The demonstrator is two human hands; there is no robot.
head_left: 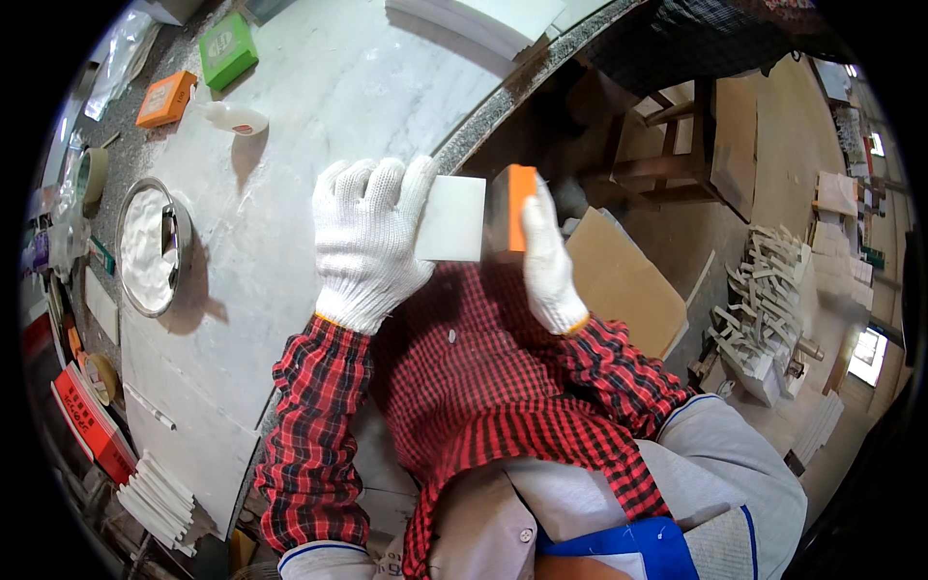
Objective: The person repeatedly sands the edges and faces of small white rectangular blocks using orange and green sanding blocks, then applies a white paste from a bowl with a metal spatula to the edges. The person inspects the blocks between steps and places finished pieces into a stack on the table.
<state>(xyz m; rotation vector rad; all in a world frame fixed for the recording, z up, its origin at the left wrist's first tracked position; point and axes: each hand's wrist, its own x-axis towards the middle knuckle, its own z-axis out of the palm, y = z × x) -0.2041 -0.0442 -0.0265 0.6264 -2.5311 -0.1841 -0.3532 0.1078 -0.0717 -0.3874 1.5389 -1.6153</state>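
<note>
My left hand (372, 242), in a white knitted glove, grips a square white tile (454, 218) by its left side, out past the table edge. Its fingers lie close together, and the thumb is hidden behind the tile's lower corner. To the right, my right hand (549, 261), also gloved, is closed around a block with an orange face and a dark brown side (520, 210). The block's dark side is turned toward the tile, with a narrow gap between the two. Most of my right fingers are hidden.
On the marble-topped table (319, 87) stand a bowl of white powder (147, 246), a white bottle (235, 118), a green block (228, 50) and an orange block (165, 99). White slabs (474, 19) lie at the far edge. Right are cardboard (623, 275) and a wooden stool (677, 145).
</note>
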